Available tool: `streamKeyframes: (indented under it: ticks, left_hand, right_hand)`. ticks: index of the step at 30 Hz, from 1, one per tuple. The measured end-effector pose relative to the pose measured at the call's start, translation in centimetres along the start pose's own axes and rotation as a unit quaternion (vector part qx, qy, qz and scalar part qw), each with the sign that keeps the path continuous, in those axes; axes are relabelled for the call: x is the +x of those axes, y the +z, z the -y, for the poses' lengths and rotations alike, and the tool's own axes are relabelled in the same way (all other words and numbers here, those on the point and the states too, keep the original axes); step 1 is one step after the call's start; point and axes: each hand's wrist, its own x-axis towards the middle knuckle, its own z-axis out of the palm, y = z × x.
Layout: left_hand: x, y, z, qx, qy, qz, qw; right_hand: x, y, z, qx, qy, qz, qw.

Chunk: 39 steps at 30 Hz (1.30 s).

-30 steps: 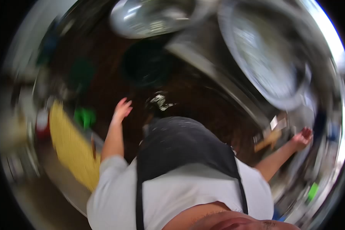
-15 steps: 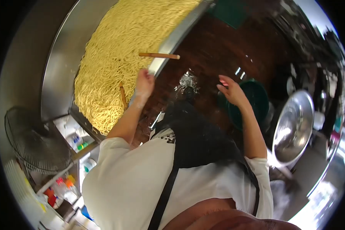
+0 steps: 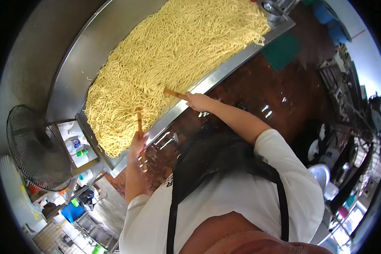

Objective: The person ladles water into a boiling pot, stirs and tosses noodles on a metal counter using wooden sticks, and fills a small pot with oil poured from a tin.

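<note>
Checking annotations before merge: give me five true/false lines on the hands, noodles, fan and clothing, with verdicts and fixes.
1. The right hand grips a brown stick. True.
2. The left hand is empty. False: it grips a second brown stick.
3. The noodles lie in a heap on a metal surface. True.
4. The fan is on the person's right. False: it is on the person's left.
5. A black apron is worn over a white shirt. True.
</note>
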Motion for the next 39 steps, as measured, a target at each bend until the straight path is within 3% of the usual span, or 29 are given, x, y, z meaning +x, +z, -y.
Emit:
streamKeyframes:
  ticks: [1,5,7,9,11,13,15,16,17,19,25,30,31,32,33,34,35,36,37,38,39]
  left_hand:
    - [-1.6,-0.9,-0.5,-0.045,-0.030,0.027,0.998]
    - [-9.9,-3.5,-4.8,-0.090,-0.180,-0.021,0.979]
    - [-11.9,-5.0,-5.5,-0.020,-0.262,-0.030,0.964]
    - [-14.7,-4.0,-9.6,0.069,-0.278,-0.082,0.955]
    - [-18.3,-1.5,-17.8,0.215,-0.272,-0.132,0.929]
    - [-19.9,-1.6,-17.9,0.152,-0.201,-0.209,0.945]
    - [-20.9,2.5,-21.5,0.059,-0.070,-0.255,0.963]
    - [-20.9,6.0,-24.5,0.000,-0.077,-0.242,0.967]
    - [-19.5,7.3,-22.5,-0.112,-0.038,-0.163,0.980]
    - [-16.3,10.6,-21.4,-0.101,-0.031,-0.197,0.975]
    - [-14.5,15.7,-26.2,-0.145,-0.005,-0.162,0.976]
    - [-9.1,18.8,-28.8,-0.221,0.008,-0.149,0.964]
    - [-7.7,19.9,-30.3,-0.139,-0.073,-0.193,0.969]
    - [-4.7,20.0,-28.3,-0.143,-0.038,-0.121,0.982]
    - [-1.4,20.8,-27.7,0.032,0.011,-0.122,0.992]
    - [2.8,22.5,-26.1,0.046,0.163,-0.124,0.978]
    - [5.6,23.7,-29.8,0.094,0.084,-0.122,0.985]
    - [9.2,24.9,-32.8,0.097,0.039,-0.130,0.986]
    - [13.9,25.7,-34.5,0.065,0.020,-0.110,0.992]
    - [18.7,26.6,-35.5,0.126,0.094,-0.144,0.977]
    - [21.2,26.5,-39.4,0.038,0.058,-0.117,0.991]
  right_hand:
    - [-0.4,-2.1,-1.3,-0.015,-0.017,0.020,1.000]
    - [-6.2,-14.4,-8.5,-0.032,-0.107,0.107,0.988]
    - [-10.9,-21.6,-12.5,0.074,-0.042,0.190,0.978]
    - [-16.3,-29.8,-13.2,0.096,0.033,0.200,0.975]
    - [-20.0,-36.2,-16.3,0.168,0.079,0.166,0.968]
    - [-21.8,-40.6,-19.4,0.210,0.041,0.084,0.973]
    - [-21.3,-44.8,-19.5,0.059,0.121,0.053,0.989]
    - [-19.5,-44.2,-25.1,-0.066,-0.076,-0.082,0.992]
    - [-18.2,-45.4,-25.2,-0.079,-0.039,-0.085,0.992]
    - [-15.8,-47.9,-24.1,-0.107,0.035,-0.093,0.989]
    - [-10.8,-56.7,-24.0,-0.227,-0.005,-0.095,0.969]
    - [-3.6,-59.3,-22.3,-0.339,0.022,-0.014,0.941]
    - [-1.3,-58.9,-23.0,-0.352,0.025,-0.002,0.936]
    - [1.0,-58.0,-23.8,-0.364,0.028,0.010,0.931]
    - [3.7,-56.6,-25.0,-0.375,0.030,0.025,0.926]
    - [8.5,-53.9,-28.7,-0.364,-0.002,0.014,0.931]
    - [12.6,-52.4,-31.4,-0.353,-0.034,0.002,0.935]
    - [14.7,-51.4,-29.1,-0.304,-0.036,0.001,0.952]
    - [16.3,-49.6,-26.5,-0.252,-0.036,0.001,0.967]
    - [17.0,-49.1,-25.8,-0.224,-0.037,0.005,0.974]
    - [17.1,-48.5,-25.6,-0.195,-0.034,0.011,0.980]
